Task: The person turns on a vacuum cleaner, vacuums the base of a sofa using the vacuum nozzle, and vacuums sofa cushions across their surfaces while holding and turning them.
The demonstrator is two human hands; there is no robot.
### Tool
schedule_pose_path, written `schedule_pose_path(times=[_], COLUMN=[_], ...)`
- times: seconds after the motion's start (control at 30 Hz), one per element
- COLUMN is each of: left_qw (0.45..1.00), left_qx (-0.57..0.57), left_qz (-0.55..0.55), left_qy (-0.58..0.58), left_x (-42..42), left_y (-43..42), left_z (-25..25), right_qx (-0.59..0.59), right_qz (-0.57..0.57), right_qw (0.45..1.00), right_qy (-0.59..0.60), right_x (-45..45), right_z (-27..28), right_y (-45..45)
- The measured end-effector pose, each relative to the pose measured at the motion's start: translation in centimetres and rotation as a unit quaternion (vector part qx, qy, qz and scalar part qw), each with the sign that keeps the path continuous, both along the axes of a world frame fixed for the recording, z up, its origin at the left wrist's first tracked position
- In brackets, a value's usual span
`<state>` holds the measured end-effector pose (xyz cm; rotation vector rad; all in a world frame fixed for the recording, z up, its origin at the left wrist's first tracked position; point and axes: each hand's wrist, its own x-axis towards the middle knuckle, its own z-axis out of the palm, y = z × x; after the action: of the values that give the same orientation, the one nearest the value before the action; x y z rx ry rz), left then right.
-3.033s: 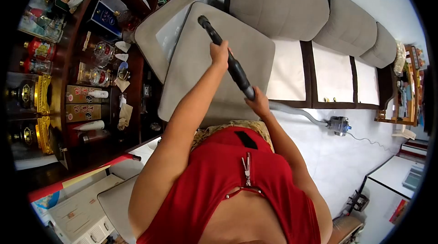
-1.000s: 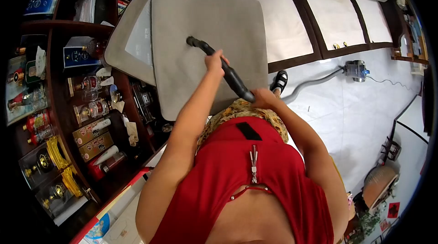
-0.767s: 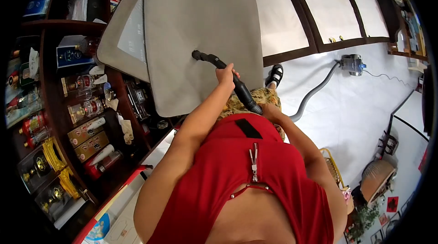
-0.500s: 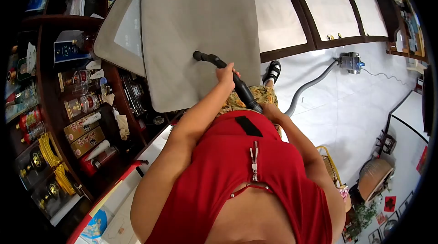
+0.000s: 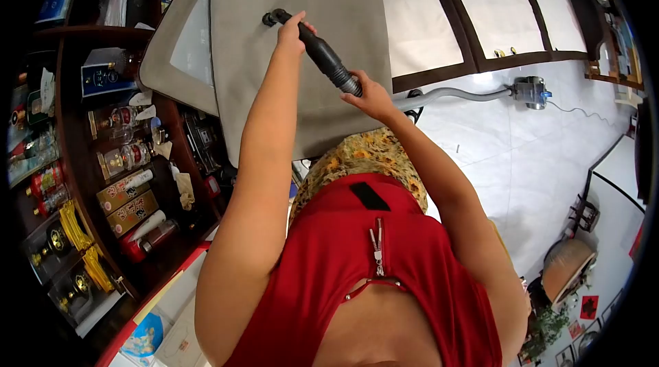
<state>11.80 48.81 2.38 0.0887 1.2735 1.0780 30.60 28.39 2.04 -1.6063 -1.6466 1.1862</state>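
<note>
My left hand (image 5: 292, 32) is wrapped round the front of a black vacuum cleaner wand (image 5: 322, 55), near its bent neck. Farther back, my right hand (image 5: 372, 97) grips the ribbed end where the hose joins. The small round nozzle (image 5: 268, 19) at the wand's tip rests on or just over the upper left part of a grey seat cushion (image 5: 257, 99); whether it touches I cannot tell. From my right hand a grey hose (image 5: 460, 93) runs right to the vacuum cleaner body (image 5: 530, 93) on the floor.
A dark shelf unit (image 5: 68, 134) with bottles and boxes stands at the left. White panels of a wood-framed sofa (image 5: 419, 24) lie to the right of the cushion. A thin cord (image 5: 576, 112) trails over the pale tiled floor (image 5: 480, 168). A plant (image 5: 546, 333) is at lower right.
Both hands have moved forward over the cushion with the wand. Its nozzle has slid up and left towards the far edge. The hose is now stretched straighter.
</note>
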Motion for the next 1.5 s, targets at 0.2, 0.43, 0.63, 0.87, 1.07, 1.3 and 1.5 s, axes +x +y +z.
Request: schedule_pose_path(times=[0.2, 0.43, 0.63, 0.87, 1.07, 1.3, 1.5], left_qw=[0.997, 0.989, 0.997, 0.987, 0.989, 0.980, 0.990], left_qx=[-0.035, -0.132, -0.060, 0.109, 0.065, 0.029, -0.009], left_qz=[-0.060, -0.069, -0.040, -0.054, 0.049, 0.010, -0.009], left_qy=[0.024, 0.011, -0.025, 0.108, 0.122, 0.195, 0.139], left_x=[1.6, 7.2, 7.4, 3.7, -5.0, -0.3, 4.3], left_y=[-7.7, -20.4, -14.2, 1.1, 13.0, 6.6, -5.4], left_z=[-2.8, -5.8, -4.1, 5.7, 3.2, -1.1, -5.2], right_qx=[-0.113, -0.200, -0.077, 0.075, 0.130, -0.049, -0.114], right_qz=[0.105, 0.132, 0.001, -0.074, -0.029, 0.055, 0.077], right_qw=[0.981, 0.966, 0.994, 0.994, 0.991, 0.997, 0.990], right_qy=[-0.119, -0.094, -0.083, -0.013, -0.033, -0.018, -0.028], right_x=[1.7, 7.0, 5.6, -0.7, -3.4, -1.6, 2.6], right_z=[-0.7, -1.5, -2.6, 2.8, 1.6, -1.9, -5.4], right_y=[-5.0, -17.1, -14.9, 0.7, 10.8, 6.7, -3.4])
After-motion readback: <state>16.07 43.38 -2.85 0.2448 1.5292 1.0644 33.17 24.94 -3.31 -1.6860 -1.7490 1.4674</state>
